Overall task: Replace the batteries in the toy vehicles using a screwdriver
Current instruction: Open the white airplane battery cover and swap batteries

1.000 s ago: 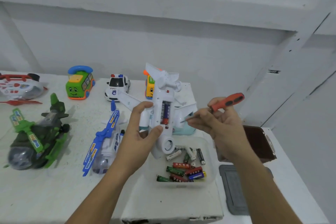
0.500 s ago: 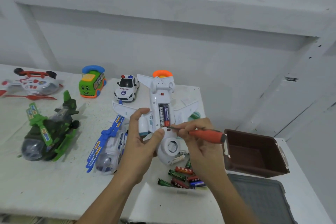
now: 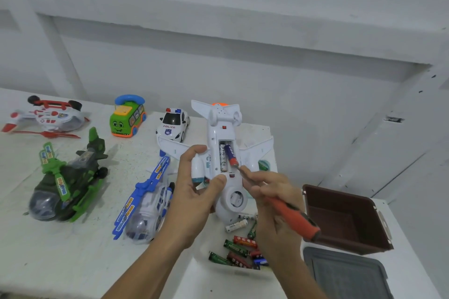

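My left hand (image 3: 194, 184) grips a white toy airplane (image 3: 223, 133), belly up, above the table. Its battery compartment is open. A blue and red battery (image 3: 230, 158) sits tilted up out of the slot, beside a white battery (image 3: 222, 158) still lying flat. My right hand (image 3: 274, 204) holds an orange-handled screwdriver (image 3: 295, 219), its tip under the red end of the tilted battery. Below, a clear tray (image 3: 233, 272) holds several loose batteries (image 3: 239, 249).
On the white table (image 3: 73, 262) stand a blue-and-white helicopter (image 3: 145, 204), a green helicopter (image 3: 65, 182), a red-and-white helicopter (image 3: 46, 116), a green bus (image 3: 127, 118) and a police car (image 3: 173, 125). A brown bin (image 3: 345, 218) and grey lid (image 3: 347, 274) lie at right.
My right hand brought the screwdriver down from a raised position to the compartment and levered the blue battery's red end up out of its slot. The airplane turned flatter toward me.
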Demonstrator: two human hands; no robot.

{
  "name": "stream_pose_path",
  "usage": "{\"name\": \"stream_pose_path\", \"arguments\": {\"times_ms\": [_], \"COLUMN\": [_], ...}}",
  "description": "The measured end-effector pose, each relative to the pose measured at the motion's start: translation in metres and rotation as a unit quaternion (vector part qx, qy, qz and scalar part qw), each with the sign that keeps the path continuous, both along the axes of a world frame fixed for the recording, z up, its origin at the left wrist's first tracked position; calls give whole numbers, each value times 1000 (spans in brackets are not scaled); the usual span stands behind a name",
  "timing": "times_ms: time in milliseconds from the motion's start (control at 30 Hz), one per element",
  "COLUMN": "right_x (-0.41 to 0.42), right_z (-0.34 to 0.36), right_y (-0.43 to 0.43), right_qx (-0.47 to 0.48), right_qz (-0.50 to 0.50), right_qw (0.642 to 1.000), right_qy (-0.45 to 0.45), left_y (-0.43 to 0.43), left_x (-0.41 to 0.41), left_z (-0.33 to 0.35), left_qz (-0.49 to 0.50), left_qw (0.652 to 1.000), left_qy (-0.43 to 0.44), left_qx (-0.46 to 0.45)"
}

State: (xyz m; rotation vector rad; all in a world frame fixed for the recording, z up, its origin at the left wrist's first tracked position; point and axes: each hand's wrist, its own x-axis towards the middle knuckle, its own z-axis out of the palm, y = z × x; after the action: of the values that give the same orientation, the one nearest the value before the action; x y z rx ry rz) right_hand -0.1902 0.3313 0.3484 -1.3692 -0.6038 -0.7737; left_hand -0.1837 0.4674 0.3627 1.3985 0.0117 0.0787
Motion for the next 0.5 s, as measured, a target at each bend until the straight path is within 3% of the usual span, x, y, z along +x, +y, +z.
{"name": "stream_pose_path", "arguments": {"times_ms": [67, 200, 500], "right_x": [-3, -12, 32], "right_z": [4, 15, 38], "right_y": [0, -9, -35], "right_qx": [5, 126, 33], "right_qz": [-16, -9, 26], "right_qw": [999, 968, 941], "right_qy": [27, 218, 335], "left_y": [0, 3, 7], "left_x": [1, -1, -4], "left_z": [-3, -9, -13], "left_qz": [1, -9, -10], "left_qw": [1000, 997, 988], "left_qy": [-2, -30, -52], "left_qx": [17, 77, 142]}}
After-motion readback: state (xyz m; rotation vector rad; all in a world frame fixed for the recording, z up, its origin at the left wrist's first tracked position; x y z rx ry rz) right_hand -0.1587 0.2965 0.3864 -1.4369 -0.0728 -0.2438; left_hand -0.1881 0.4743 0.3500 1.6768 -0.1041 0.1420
